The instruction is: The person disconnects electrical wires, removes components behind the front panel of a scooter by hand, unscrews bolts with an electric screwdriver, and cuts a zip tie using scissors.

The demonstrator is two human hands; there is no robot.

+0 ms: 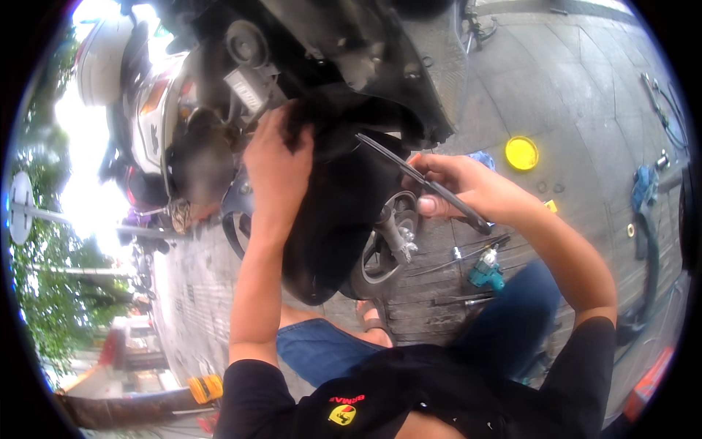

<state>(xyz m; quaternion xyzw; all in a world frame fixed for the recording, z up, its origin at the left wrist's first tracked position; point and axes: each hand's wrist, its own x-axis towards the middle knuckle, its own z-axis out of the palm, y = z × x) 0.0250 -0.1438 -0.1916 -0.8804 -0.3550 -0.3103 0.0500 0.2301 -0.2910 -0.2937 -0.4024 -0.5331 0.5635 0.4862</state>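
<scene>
In front of me stands a scooter with its dark underside and body parts (351,51) exposed. My left hand (279,157) reaches up into a shadowed gap of the body, beside a small silver labelled part (245,91). Its fingertips are lost in the dark, so what they touch is hidden. My right hand (457,186) is closed around slim dark long-nose pliers (395,161). Their tip points up and left toward the same gap, over the black fender (322,219). Below that hand is the scooter's wheel (376,256).
A yellow round lid (521,153) lies on the paving at right. Nearer me lie a teal power tool (486,271) and a small silver socket (458,253). A blue cloth (645,183) and a dark hose (647,271) lie far right. A white scooter (150,117) stands at left.
</scene>
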